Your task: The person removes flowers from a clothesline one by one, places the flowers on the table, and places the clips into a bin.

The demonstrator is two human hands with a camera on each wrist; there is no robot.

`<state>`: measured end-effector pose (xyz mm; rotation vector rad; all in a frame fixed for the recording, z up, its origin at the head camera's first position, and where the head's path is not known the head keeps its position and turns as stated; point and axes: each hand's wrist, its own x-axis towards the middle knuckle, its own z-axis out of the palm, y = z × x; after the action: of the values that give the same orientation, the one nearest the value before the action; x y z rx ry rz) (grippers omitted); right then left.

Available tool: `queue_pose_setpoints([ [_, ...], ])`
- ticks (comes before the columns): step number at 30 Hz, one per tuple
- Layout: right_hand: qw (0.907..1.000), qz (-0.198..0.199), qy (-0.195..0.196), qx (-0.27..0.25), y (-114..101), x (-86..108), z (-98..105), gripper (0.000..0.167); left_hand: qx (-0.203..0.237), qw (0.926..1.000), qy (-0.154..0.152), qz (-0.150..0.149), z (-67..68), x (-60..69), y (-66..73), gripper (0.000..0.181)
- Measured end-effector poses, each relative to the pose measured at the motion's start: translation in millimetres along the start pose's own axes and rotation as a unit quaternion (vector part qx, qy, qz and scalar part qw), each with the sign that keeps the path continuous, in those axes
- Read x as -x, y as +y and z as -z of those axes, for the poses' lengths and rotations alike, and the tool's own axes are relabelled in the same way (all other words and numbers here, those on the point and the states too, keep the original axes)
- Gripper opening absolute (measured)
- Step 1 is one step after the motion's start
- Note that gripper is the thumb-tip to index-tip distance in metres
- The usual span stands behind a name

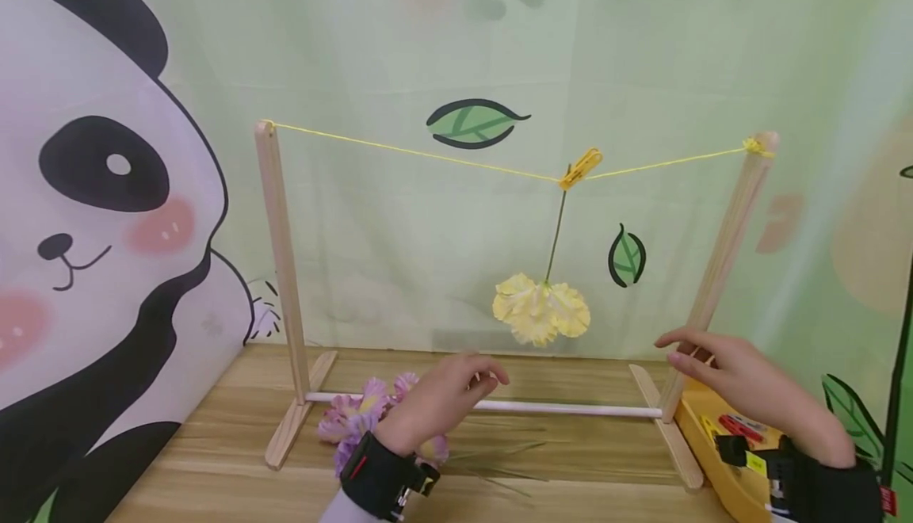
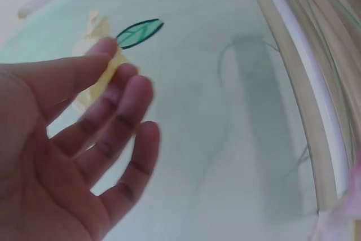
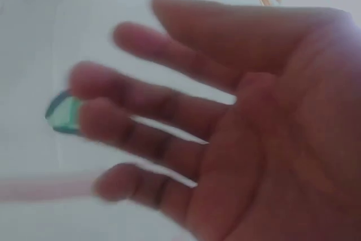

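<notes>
A yellow flower (image 1: pixel 540 309) hangs head down by its thin stem from a yellow clothespin (image 1: pixel 581 169) on a sagging yellow string (image 1: pixel 421 154). My left hand (image 1: pixel 451 392) hovers below and left of the flower, fingers loosely bent and holding nothing. In the left wrist view, the yellow flower (image 2: pixel 90 91) shows partly hidden behind the fingers of my left hand (image 2: pixel 84 128). Farther right, my right hand (image 1: pixel 745 372) is raised near the right post with its fingers apart. Nothing lies in the palm of my right hand (image 3: pixel 208 117). Pink-purple flowers (image 1: pixel 371 408) lie beneath my left forearm, partly covered.
The string runs between a left wooden post (image 1: pixel 281 261) and a right wooden post (image 1: pixel 723 257), joined low by a white rod (image 1: pixel 571 408). At the lower right, a yellow tray (image 1: pixel 713 467) holds several colored clothespins (image 1: pixel 742 428). A panda-printed curtain (image 1: pixel 371 253) stands behind the wooden table (image 1: pixel 214 436).
</notes>
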<state>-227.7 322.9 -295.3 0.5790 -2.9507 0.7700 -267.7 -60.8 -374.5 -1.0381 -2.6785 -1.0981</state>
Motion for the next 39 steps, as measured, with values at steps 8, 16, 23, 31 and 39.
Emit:
queue_pose_setpoints([
  [8,0.9929,0.074,0.093,-0.002,-18,-13.0,-18,0.025,0.076,0.9925,0.095,-0.014,0.0,5.8,3.8,0.022],
  [16,0.9740,0.129,0.186,-0.009,-34,-23.4,-35,0.021,0.124,0.9748,0.184,-0.024,-9.5,2.5,11.4,0.027],
  [23,0.9461,0.188,0.263,-0.005,-55,-42.3,-25,0.023,0.152,0.9593,0.232,-0.053,2.5,-21.9,17.3,0.028],
  [31,0.9287,0.217,0.301,0.013,-85,-63.9,14,0.024,0.173,0.9584,0.220,-0.057,27.4,-62.1,41.8,0.029],
  [39,0.9012,0.250,0.346,0.076,-112,-86.1,48,0.023,0.149,0.9641,0.213,-0.055,35.5,-91.9,63.6,0.035],
])
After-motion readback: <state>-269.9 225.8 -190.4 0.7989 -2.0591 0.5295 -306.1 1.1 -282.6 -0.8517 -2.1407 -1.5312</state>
